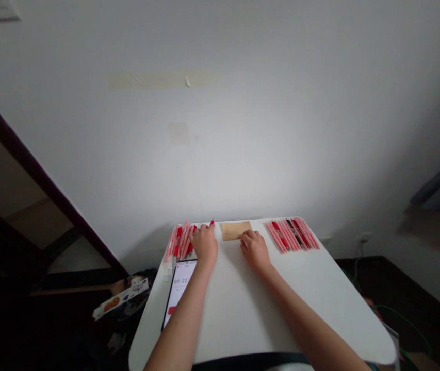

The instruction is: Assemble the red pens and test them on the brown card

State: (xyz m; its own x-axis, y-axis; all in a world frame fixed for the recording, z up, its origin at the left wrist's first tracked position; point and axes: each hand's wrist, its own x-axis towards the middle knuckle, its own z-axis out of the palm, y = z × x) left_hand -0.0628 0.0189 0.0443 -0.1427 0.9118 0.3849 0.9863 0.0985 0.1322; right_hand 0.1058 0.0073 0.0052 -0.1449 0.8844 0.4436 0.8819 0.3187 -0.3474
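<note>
My left hand (205,243) rests at the far left of a white table (243,309), its fingers curled around a red pen (211,224) whose tip sticks out past them. It lies right beside a bunch of pink and red pens (180,240). My right hand (254,247) is near the middle, fingers bent, its fingertips touching the near edge of a flat brown envelope (235,230). A second row of pink and red pens (292,234) lies to the right of that hand, apart from it.
A phone (178,291) showing a timer lies on the table's left edge, partly under my left forearm. A white wall stands just behind the table. A printed box (121,299) sits on the dark floor at the left; cables lie on the floor at the right.
</note>
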